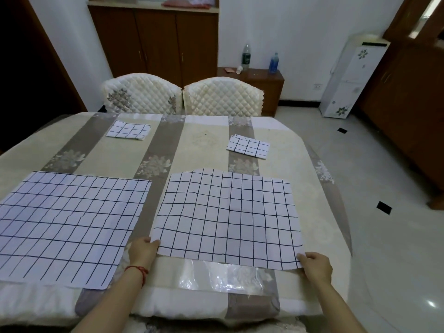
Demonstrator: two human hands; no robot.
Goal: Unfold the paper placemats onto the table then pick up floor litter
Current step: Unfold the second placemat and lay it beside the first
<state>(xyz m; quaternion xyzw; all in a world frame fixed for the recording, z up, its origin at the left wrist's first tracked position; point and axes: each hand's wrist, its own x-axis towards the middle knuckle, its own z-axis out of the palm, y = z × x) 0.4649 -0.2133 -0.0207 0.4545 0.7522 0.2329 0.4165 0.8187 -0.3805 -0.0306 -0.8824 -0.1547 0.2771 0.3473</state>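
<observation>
Left hand (143, 251) and right hand (316, 265) are pinching the unfolded placemat (225, 217)'s near corners; uneven tugging could be tearing it.

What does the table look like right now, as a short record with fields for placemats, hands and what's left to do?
open placemats: left placemat flat; right placemat spread out
folded placemats: far left one, far right one
left hand: pinches right placemat's near left corner
right hand: pinches its near right corner
surface: table with striped cloth
left to do: two unfoldings, then floor litter
</observation>
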